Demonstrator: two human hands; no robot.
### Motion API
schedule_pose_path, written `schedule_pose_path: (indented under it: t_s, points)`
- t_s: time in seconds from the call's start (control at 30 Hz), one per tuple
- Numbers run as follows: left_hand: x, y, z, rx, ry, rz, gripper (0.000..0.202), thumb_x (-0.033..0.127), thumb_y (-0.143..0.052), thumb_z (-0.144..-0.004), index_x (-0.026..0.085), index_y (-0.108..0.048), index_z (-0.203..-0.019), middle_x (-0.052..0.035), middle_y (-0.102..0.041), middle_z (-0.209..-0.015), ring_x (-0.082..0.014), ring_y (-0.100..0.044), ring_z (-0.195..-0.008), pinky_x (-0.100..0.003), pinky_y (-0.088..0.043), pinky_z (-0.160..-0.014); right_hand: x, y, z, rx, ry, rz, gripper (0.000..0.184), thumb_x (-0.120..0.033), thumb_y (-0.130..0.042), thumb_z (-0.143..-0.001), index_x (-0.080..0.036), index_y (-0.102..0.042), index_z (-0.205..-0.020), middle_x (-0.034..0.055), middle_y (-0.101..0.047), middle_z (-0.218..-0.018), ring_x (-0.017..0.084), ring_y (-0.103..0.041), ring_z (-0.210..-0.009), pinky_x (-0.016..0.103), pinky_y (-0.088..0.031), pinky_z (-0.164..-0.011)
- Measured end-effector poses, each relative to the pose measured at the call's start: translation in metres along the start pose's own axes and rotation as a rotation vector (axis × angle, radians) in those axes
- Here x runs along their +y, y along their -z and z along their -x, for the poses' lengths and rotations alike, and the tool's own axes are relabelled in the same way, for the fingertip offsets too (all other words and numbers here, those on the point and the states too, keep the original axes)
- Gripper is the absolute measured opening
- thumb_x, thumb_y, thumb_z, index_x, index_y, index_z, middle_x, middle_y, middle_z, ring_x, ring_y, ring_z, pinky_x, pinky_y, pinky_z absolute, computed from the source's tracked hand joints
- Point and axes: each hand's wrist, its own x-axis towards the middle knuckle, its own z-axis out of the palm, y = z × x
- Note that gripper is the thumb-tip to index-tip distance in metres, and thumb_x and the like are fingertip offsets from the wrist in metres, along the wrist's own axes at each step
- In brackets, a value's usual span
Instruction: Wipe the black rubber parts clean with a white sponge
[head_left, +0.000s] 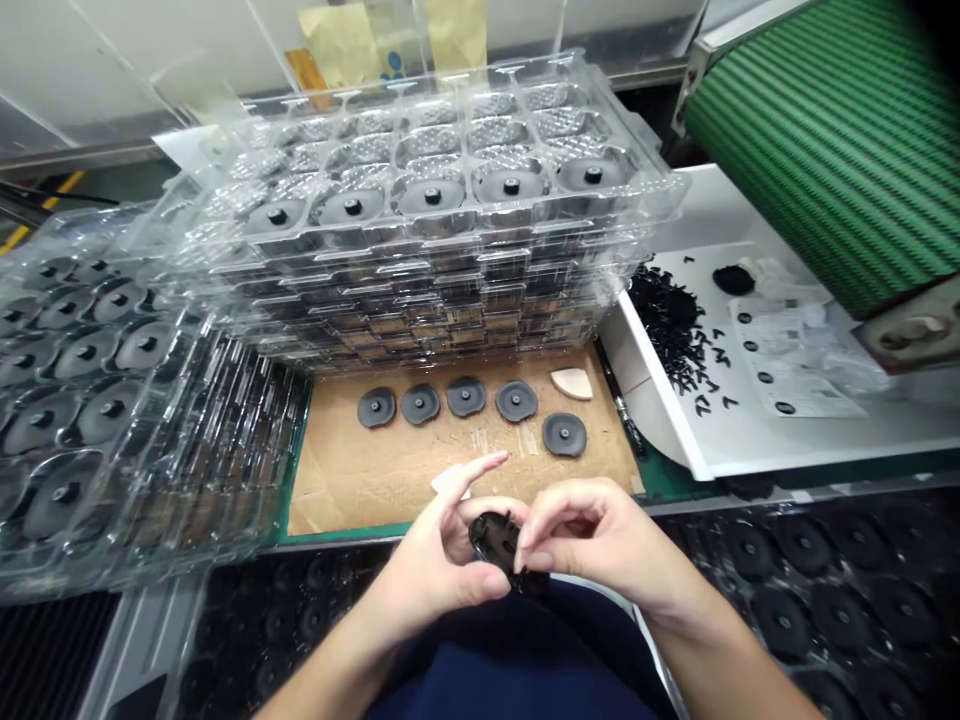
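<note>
My left hand (pixel 442 560) is closed around the edge of a black oval plastic part (pixel 492 538), thumb in front and index finger stretched out. Fingertips of my right hand (pixel 577 530) are pinched at the right side of this part; whether a small piece sits between them is hidden. Beyond my hands, a brown cardboard sheet (pixel 337 480) bears several dark grey oval discs (pixel 376 407), each with a round hub in its middle. A cream-coloured wedge-shaped piece (pixel 572 383) rests near the cardboard's far right corner.
Stacked clear plastic trays (pixel 420 240) with grey discs rise behind the cardboard. More filled trays (pixel 82 350) stand at left. A white bin (pixel 667 420) at right holds small black clips (pixel 667 310) and plastic bags. A green ribbed conveyor belt (pixel 832 130) slopes above it.
</note>
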Motion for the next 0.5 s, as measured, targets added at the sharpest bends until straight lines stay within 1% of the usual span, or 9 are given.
schedule_pose_path:
  t_s: [0.07, 0.17, 0.23, 0.3, 0.4, 0.5]
  points:
    - [0.001, 0.0, 0.0, -0.015, 0.024, -0.001, 0.086, 0.038, -0.082, -0.058, 0.028, -0.038, -0.132, -0.0051, -0.07, -0.097, -0.0203, -0.066, -0.089, -0.035, -0.045, -0.084, 0.0, 0.0, 0.002, -0.025, 0.004, -0.003, 0.006, -0.016, -0.075, -0.069, -0.02, -0.071, -0.067, -0.0018, -0.07, -0.068, 0.01, -0.066, -0.065, 0.023, -0.053, -0.066]
    - [0.0, 0.0, 0.002, 0.007, 0.043, -0.028, 0.09, 0.035, -0.083, -0.056, 0.029, -0.038, -0.133, -0.005, -0.07, -0.099, -0.0186, -0.065, -0.085, -0.036, -0.044, -0.087, 0.002, -0.001, 0.006, -0.015, 0.02, 0.015, 0.013, -0.018, -0.073, -0.071, -0.018, -0.066, -0.06, -0.0004, -0.069, -0.069, 0.011, -0.065, -0.065, 0.024, -0.053, -0.068]
    - [-0.003, 0.001, 0.004, 0.035, 0.03, -0.068, 0.093, 0.033, -0.084, -0.055, 0.029, -0.036, -0.134, -0.0066, -0.069, -0.105, -0.0206, -0.065, -0.091, -0.036, -0.044, -0.09, 0.005, -0.002, 0.009, 0.02, 0.024, 0.024, 0.014, -0.02, -0.074, -0.072, -0.018, -0.065, -0.062, -0.0001, -0.07, -0.069, 0.01, -0.065, -0.064, 0.024, -0.052, -0.067]
    - [-0.005, 0.001, 0.007, 0.066, -0.009, -0.117, 0.094, 0.033, -0.084, -0.054, 0.029, -0.036, -0.135, -0.0084, -0.067, -0.111, -0.0237, -0.062, -0.101, -0.037, -0.043, -0.093, 0.01, -0.005, 0.013, 0.067, 0.032, 0.032, 0.013, -0.024, -0.074, -0.072, -0.018, -0.065, -0.065, 0.0001, -0.07, -0.07, 0.011, -0.066, -0.065, 0.024, -0.052, -0.067]
    - [-0.009, -0.001, 0.009, 0.14, -0.078, -0.157, 0.091, 0.033, -0.084, -0.055, 0.03, -0.038, -0.134, -0.0089, -0.066, -0.116, -0.0252, -0.059, -0.11, -0.035, -0.043, -0.095, 0.016, -0.01, 0.02, 0.191, 0.078, 0.107, 0.013, -0.027, -0.074, -0.073, -0.019, -0.066, -0.067, 0.0011, -0.072, -0.072, 0.012, -0.066, -0.067, 0.024, -0.051, -0.066]
    - [-0.01, -0.001, 0.01, 0.202, -0.099, -0.173, 0.087, 0.035, -0.084, -0.055, 0.029, -0.042, -0.131, -0.0083, -0.066, -0.115, -0.0253, -0.06, -0.11, -0.033, -0.046, -0.093, 0.021, -0.013, 0.033, 0.404, 0.207, 0.34, 0.007, -0.025, -0.071, -0.075, -0.019, -0.069, -0.072, 0.0012, -0.07, -0.071, 0.012, -0.061, -0.064, 0.022, -0.046, -0.058]
